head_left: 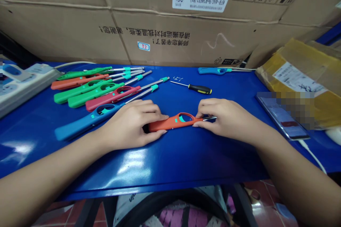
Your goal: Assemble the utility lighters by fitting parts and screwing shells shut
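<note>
An orange long-neck lighter (pixel 170 122) lies across the blue table in front of me, its metal tube pointing right. My left hand (pixel 135 122) pinches the handle's left end between thumb and fingers. Around the neck, where handle meets tube, my right hand (pixel 221 117) is closed, hiding part of the tube. Just beyond my left hand rests a blue long-neck lighter (pixel 80 122), with a dark pink one (pixel 112 98) behind it. Several green and orange lighters (pixel 87 90) lie alongside, teal pieces on their tubes. A black and yellow screwdriver (pixel 199 88) sits behind my right hand.
Large cardboard boxes (pixel 149 21) stand along the back. Another blue lighter (pixel 213 71) lies near them. At right are a phone (pixel 282 117) with a white cable (pixel 311 154) and a yellow-taped box (pixel 301 78). A white power strip (pixel 29 85) occupies the left.
</note>
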The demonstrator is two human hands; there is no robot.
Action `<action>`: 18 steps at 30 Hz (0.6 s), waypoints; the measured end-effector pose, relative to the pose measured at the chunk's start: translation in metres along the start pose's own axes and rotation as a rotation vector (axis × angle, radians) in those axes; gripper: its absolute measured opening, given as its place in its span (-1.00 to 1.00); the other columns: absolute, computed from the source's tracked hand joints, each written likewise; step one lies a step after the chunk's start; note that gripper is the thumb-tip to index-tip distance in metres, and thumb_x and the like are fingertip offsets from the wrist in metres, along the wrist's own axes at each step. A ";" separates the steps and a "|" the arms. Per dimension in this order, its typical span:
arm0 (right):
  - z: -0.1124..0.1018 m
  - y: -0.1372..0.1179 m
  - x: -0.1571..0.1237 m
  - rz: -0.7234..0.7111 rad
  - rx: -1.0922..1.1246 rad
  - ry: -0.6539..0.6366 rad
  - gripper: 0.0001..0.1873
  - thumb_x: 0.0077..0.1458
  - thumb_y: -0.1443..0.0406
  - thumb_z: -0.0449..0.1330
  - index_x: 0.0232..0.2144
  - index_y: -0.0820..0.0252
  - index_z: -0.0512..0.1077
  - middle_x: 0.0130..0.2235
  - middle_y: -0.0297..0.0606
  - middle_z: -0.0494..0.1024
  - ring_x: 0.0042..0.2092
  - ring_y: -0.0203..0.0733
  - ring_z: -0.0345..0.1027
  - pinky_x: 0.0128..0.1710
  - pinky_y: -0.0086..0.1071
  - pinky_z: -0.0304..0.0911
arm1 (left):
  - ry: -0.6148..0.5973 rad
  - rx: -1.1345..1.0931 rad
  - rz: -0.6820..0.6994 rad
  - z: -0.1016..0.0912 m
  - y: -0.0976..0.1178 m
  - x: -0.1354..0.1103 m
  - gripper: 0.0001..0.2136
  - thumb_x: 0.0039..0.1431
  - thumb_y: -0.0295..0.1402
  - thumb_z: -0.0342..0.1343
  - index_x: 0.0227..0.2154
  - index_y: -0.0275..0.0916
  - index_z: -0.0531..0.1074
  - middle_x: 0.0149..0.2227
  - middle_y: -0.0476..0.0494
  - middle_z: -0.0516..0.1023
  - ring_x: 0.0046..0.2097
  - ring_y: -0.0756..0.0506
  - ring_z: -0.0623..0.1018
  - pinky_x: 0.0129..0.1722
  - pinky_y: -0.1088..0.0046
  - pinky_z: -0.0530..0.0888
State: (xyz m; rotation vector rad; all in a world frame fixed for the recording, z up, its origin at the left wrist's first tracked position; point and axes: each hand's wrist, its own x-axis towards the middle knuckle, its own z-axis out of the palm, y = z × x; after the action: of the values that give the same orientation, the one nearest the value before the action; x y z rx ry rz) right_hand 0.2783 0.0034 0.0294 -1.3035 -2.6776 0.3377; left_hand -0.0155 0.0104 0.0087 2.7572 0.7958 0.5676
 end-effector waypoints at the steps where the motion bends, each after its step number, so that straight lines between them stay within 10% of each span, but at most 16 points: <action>1: 0.000 0.000 0.000 -0.004 -0.010 0.001 -0.86 0.17 0.21 0.34 -0.33 0.15 0.53 -0.27 -0.34 0.55 -0.27 -0.22 0.42 -0.35 -0.34 0.16 | -0.006 0.007 -0.001 0.000 0.000 0.000 -0.74 0.24 -0.31 0.21 -0.05 -0.24 0.58 -0.24 -0.13 0.61 -0.22 -0.15 0.53 -0.17 0.26 0.46; 18: 0.004 -0.010 0.004 -0.107 -0.277 0.056 -0.85 0.21 0.24 0.22 -0.37 0.19 0.40 -0.34 -0.26 0.50 -0.29 -0.12 0.36 -0.25 -0.28 0.21 | 0.107 0.281 0.033 0.003 0.013 -0.004 -0.73 0.32 -0.36 0.12 0.00 -0.35 0.55 -0.22 -0.18 0.65 -0.25 -0.15 0.63 -0.27 0.32 0.58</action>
State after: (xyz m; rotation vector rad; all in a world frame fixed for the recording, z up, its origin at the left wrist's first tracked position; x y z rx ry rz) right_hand 0.2669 0.0002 0.0279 -1.2073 -2.8072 -0.0847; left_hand -0.0117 -0.0033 0.0088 3.0206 0.9197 0.6599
